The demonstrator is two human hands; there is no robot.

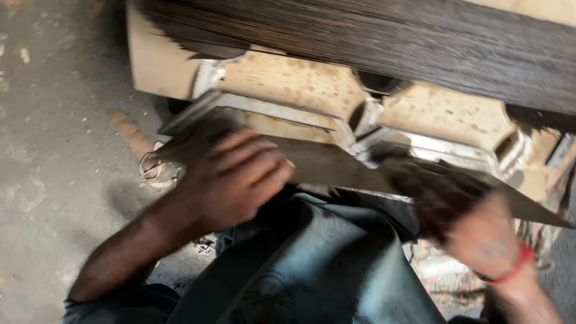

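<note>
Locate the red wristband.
The red wristband is low on the right of the head view, around the right hand's wrist, just under the flat metal sheet both hands touch.

Concrete floor [54,150]: grey, dusty, speckled with pale chips, filling the 9 o'clock side. Rusty brown patch [133,137] lies on it near centre-left. Just below that, a small tangle of wire loops [153,169] rests on the floor, by the blurred metal edge. Dark crumbs of debris [206,244] sit at about 6 o'clock. Pale scraps [23,55] lie toward 10 o'clock. Heavy motion blur; finer detail unreadable.
</note>
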